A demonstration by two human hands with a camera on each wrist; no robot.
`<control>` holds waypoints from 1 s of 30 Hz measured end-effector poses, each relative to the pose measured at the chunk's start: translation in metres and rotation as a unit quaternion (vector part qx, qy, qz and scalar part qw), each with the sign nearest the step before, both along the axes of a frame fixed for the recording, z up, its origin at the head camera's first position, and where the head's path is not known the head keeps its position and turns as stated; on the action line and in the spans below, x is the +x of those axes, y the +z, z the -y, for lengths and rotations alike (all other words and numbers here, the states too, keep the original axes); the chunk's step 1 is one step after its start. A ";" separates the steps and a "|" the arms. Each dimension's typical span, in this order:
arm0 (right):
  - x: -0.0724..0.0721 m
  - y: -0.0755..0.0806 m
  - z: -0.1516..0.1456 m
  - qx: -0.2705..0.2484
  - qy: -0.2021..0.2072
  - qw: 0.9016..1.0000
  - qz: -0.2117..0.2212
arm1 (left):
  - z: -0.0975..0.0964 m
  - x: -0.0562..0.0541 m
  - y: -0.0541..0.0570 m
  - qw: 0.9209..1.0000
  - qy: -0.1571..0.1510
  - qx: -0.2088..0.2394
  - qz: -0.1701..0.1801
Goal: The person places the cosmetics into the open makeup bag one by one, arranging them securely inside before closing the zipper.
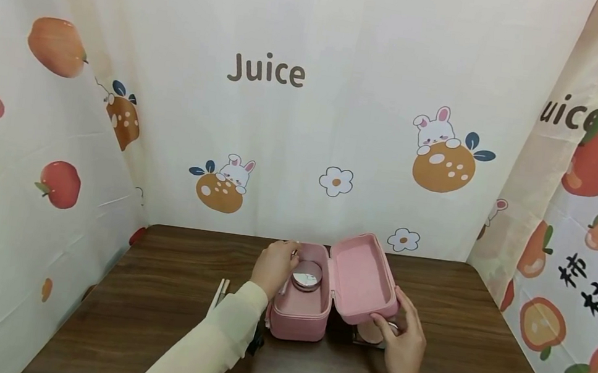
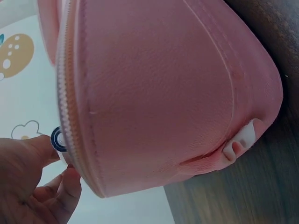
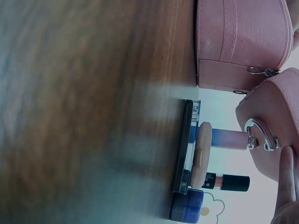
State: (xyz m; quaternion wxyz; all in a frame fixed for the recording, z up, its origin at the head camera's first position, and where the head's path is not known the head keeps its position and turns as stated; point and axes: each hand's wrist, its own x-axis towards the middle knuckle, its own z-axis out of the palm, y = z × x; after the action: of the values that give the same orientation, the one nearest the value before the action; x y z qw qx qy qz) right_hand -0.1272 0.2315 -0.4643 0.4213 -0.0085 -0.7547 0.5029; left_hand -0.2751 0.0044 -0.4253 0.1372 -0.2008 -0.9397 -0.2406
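Note:
A pink zip cosmetic case (image 1: 298, 326) stands on the table with its lid (image 1: 363, 275) folded out to the right. My right hand (image 1: 407, 343) holds that lid by its lower right corner, thumb on the near edge. Over the left rim of the case, my left hand (image 1: 275, 267) pinches a small white tube with a dark-ringed end (image 2: 58, 139), its fingertips at the zip edge in the left wrist view. Inside the case lies a round, shiny compact (image 1: 307, 276). A metal handle ring (image 3: 259, 133) shows on the lid.
Right of the case, partly under the lid, are a flat black palette (image 3: 181, 149), a tan puff (image 3: 201, 156), a blue jar (image 3: 187, 205), a pinkish tube (image 3: 229, 139) and a black-capped lipstick (image 3: 233, 182). Slim sticks (image 1: 220, 294) and a black item (image 1: 256, 340) lie by the left sleeve.

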 end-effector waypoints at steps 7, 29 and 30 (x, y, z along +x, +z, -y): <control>-0.001 0.000 0.000 -0.004 0.000 1.000 0.009 | -0.005 -0.003 -0.004 0.999 -0.006 -0.037 -0.039; 0.000 0.002 -0.001 -0.002 -0.001 1.000 0.009 | -0.027 -0.004 -0.016 0.977 0.044 -0.203 -0.051; 0.000 0.002 -0.001 -0.001 -0.002 1.000 0.008 | -0.029 -0.004 -0.017 0.977 0.044 -0.206 -0.044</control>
State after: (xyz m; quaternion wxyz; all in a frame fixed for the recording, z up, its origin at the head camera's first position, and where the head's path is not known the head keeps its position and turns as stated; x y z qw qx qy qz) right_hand -0.1274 0.2326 -0.4627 0.4163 -0.0144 -0.7577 0.5024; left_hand -0.2786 0.0329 -0.4422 0.1445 -0.1933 -0.9701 -0.0267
